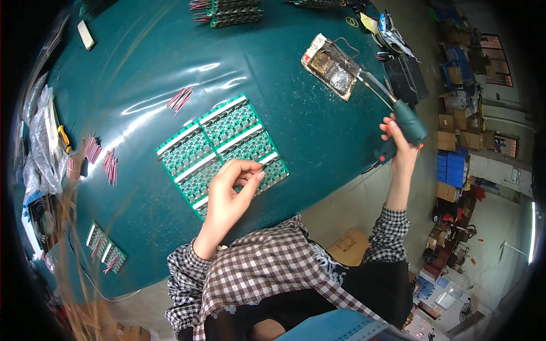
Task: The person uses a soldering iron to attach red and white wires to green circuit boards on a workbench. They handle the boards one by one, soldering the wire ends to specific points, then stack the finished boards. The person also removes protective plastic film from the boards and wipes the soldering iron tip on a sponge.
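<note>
My right hand (399, 142) is wrapped round a dark green soldering gun (410, 122). Its thin metal rods point up and left, with the end by the right edge of a soldering iron cleaning tray (334, 67) crusted with grey residue. Over the lower middle of a panel of green circuit boards (233, 126) is my left hand (233, 184), thumb and forefinger pinched together. Whatever that pinch may hold is too small to make out. The panel lies flat, slightly turned, with white strips and dark parts in rows; my left hand covers part of it.
Short red and dark wires (180, 100) lie beyond the panel, with more wire bundles (110, 166) to the left. A smaller board strip (106, 248) rests at near left. Stacked boards (233, 12) stand at the far edge. A yellow-handled tool (64, 138) sits by plastic bags (42, 133).
</note>
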Demonstrator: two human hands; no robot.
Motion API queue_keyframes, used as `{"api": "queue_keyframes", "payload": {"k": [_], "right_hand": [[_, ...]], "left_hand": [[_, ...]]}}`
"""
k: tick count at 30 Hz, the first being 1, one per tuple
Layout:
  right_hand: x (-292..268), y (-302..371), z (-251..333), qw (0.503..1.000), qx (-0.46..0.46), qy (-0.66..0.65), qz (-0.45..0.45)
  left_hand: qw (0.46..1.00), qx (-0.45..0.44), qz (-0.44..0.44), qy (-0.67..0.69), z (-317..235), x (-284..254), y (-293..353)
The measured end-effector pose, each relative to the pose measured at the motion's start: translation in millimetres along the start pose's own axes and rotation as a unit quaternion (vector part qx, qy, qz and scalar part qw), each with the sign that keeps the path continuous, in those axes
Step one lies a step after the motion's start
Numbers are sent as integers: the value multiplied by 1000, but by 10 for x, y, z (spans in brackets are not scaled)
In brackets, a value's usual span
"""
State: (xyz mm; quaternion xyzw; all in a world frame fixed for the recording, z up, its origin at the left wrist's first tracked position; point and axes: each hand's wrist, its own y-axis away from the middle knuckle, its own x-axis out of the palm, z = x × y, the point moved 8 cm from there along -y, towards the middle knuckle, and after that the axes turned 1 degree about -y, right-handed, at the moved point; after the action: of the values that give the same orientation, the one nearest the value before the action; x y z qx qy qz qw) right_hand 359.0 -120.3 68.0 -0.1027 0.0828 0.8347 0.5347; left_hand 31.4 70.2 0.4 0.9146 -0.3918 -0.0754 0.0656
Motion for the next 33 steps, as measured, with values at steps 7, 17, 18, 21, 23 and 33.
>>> {"api": "queue_keyframes", "payload": {"k": [7,17,18,21,23,33], "right_hand": [[429,411,220,841,-359,388,110],[-41,109,-319,984,139,-100,41],[-40,4,-456,963,204,-163,68],[-53,-232,-650,933,268,-217,102],[-90,-274,-663,925,289,-231,91],[-141,-278,-552,933,288,-195,93]], "left_hand": [[1000,9,-1,11,9,10,-3],[1000,-7,21,-10,40,8,10],[1000,-6,21,-11,25,11,8],[1000,3,19,-11,-6,16,4],[1000,3,17,-10,-6,13,3],[1000,4,21,-12,8,17,11]]}}
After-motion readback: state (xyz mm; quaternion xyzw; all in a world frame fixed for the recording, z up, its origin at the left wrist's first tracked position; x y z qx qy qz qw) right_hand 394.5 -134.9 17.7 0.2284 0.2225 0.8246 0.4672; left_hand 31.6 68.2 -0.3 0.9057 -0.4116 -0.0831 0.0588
